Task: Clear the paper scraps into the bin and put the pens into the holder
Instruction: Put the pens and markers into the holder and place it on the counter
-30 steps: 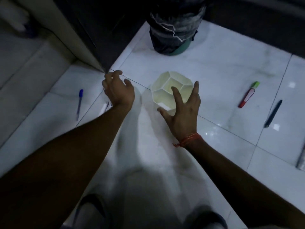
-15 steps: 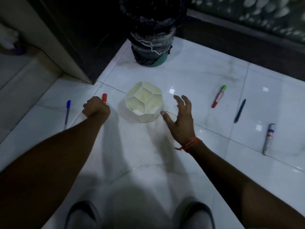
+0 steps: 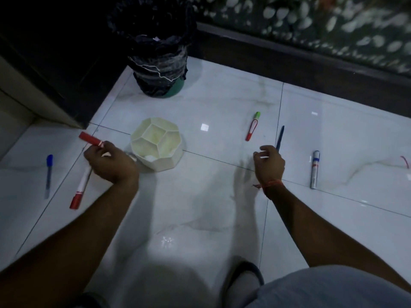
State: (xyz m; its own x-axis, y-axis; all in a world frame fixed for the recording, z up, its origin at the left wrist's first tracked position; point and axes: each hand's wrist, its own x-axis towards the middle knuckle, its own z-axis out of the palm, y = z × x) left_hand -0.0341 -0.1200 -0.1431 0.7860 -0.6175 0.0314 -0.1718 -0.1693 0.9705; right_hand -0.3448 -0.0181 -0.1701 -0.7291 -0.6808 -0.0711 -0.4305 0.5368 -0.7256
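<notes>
Head view, catalogued by me from the far end, left to right. Item one: a blue-capped pen [image 3: 48, 174] lay on the white tiled floor [image 3: 200, 207] at far left, untouched. Item two: a white marker with a red cap [image 3: 80, 190] lay just beside the left hand [image 3: 111, 162], its upper end hidden under the knuckles; I could not tell whether the hand touched it. Item three: the left hand was curled round a red marker [image 3: 91, 138], whose red end stuck out up and left, near the holder. Item four: the cream, many-celled pen holder [image 3: 156, 147] stood upright beside that hand, something white in its near cell. Item five: the bin [image 3: 159, 61], lined with a dark bag, stood behind the holder against the wall. Item six: a red pen with a green cap [image 3: 253, 126] lay well clear to the right. Item seven: the right hand [image 3: 268, 164] hovered with fingers loosely curled, holding nothing, over the near end of a dark blue pen [image 3: 279, 138]. Item eight: a white marker with a blue band [image 3: 314, 168] lay furthest right.

Risks, as I judged them: the light holder could tip or skid if the red marker caught a cell wall; the slim blue pen could roll on the glossy tile under a hasty pinch. I saw no loose scraps on the floor.
</notes>
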